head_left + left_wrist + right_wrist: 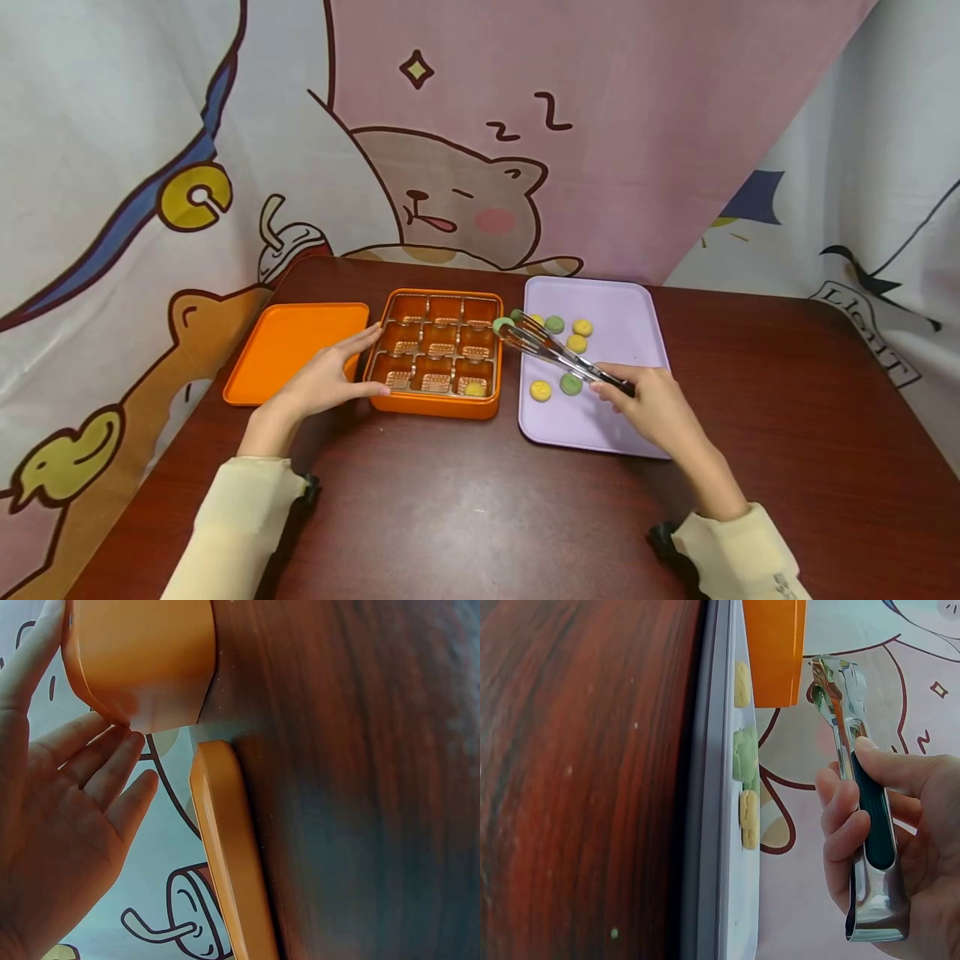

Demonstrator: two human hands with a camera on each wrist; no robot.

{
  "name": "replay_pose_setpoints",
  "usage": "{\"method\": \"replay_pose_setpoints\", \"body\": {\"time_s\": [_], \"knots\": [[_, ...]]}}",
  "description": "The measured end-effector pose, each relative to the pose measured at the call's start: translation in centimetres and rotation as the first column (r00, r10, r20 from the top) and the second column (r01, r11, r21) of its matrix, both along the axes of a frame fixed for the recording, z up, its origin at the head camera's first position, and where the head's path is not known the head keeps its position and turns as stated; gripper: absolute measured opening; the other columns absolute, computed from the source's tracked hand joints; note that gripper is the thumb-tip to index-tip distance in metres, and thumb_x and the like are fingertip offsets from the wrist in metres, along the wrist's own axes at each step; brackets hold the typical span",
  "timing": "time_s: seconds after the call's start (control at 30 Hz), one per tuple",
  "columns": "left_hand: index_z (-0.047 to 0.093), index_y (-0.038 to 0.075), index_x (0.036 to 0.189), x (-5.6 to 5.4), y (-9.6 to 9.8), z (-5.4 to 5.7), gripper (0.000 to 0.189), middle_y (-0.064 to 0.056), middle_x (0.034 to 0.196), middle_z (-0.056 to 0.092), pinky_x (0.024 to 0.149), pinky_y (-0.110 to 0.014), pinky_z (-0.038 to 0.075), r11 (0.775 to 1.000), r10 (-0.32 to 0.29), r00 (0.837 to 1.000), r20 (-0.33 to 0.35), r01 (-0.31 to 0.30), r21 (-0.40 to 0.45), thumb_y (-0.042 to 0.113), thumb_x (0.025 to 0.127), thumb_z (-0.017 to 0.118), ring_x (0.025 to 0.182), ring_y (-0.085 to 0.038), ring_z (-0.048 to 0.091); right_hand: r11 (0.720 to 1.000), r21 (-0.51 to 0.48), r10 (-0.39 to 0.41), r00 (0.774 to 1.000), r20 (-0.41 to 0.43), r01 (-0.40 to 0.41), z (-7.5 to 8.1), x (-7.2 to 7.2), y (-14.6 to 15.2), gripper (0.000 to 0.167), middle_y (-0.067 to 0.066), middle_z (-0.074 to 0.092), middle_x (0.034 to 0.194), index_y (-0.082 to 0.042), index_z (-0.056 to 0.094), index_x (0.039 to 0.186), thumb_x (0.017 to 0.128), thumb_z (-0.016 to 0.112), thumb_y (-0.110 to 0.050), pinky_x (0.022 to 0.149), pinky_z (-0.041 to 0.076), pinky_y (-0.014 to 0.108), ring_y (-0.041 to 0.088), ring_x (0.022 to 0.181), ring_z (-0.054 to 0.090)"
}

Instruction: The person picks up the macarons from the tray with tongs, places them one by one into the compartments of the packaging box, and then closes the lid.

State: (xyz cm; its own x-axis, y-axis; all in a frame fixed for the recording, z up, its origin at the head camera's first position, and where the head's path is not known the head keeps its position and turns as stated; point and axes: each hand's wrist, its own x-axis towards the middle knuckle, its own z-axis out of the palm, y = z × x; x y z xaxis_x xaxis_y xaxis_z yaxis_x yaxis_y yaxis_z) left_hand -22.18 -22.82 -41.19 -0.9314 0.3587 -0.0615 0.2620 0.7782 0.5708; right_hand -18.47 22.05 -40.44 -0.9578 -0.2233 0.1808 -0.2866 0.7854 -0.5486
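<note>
My right hand grips metal tongs with dark green handle pads. Between the tong tips is a green cookie, above the right rim of an orange box. Inside the box lies a clear divided insert, with a yellow cookie in its front-right compartment. My left hand rests at the box's left side, its fingers fairly straight and its thumb by the front corner. Several green and yellow cookies lie on a lilac tray below the tongs.
An orange lid lies left of the box, partly behind my left hand. All of it stands on a dark brown table. A cartoon-printed curtain hangs behind the table and along its sides.
</note>
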Motion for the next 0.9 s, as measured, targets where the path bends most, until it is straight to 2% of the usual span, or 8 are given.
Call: {"method": "replay_pose_setpoints", "body": {"time_s": [0.3, 0.57, 0.9], "knots": [[0.026, 0.017, 0.159, 0.0, 0.0, 0.0, 0.100, -0.010, 0.166, 0.023, 0.117, -0.063, 0.029, 1.000, 0.005, 1.000, 0.000, -0.005, -0.007, 0.053, 0.082, 0.077, 0.150, -0.041, 0.027, 1.000, -0.014, 0.022, 0.999, -0.023, -0.023, -0.1, 0.0, -0.9, 0.028, 0.001, 0.066, 0.064, -0.003, 0.075, 0.114, 0.091, 0.073, -0.018, 0.049, 0.039, 0.021, 0.003, 0.056, 0.053], [0.027, 0.015, 0.159, 0.1, 0.0, -0.1, 0.100, -0.010, 0.167, 0.023, 0.116, -0.062, 0.030, 1.000, 0.010, 1.000, -0.002, -0.010, 0.002, 0.051, 0.081, 0.078, 0.149, -0.040, 0.029, 1.000, -0.007, 0.018, 1.000, 0.020, -0.017, 0.0, 0.1, -1.5, 0.031, -0.001, 0.065, 0.064, -0.003, 0.074, 0.117, 0.092, 0.072, -0.020, 0.050, 0.038, 0.022, 0.004, 0.057, 0.053], [0.027, 0.015, 0.159, 0.1, 0.0, -0.1, 0.100, -0.009, 0.167, 0.023, 0.116, -0.062, 0.030, 1.000, 0.004, 1.000, -0.011, -0.004, 0.007, 0.052, 0.081, 0.078, 0.150, -0.039, 0.029, 1.000, -0.012, 0.015, 0.999, 0.031, -0.014, 0.1, 0.0, -1.6, 0.031, 0.001, 0.066, 0.065, -0.002, 0.074, 0.117, 0.091, 0.073, -0.018, 0.049, 0.038, 0.022, 0.005, 0.057, 0.053]]}}
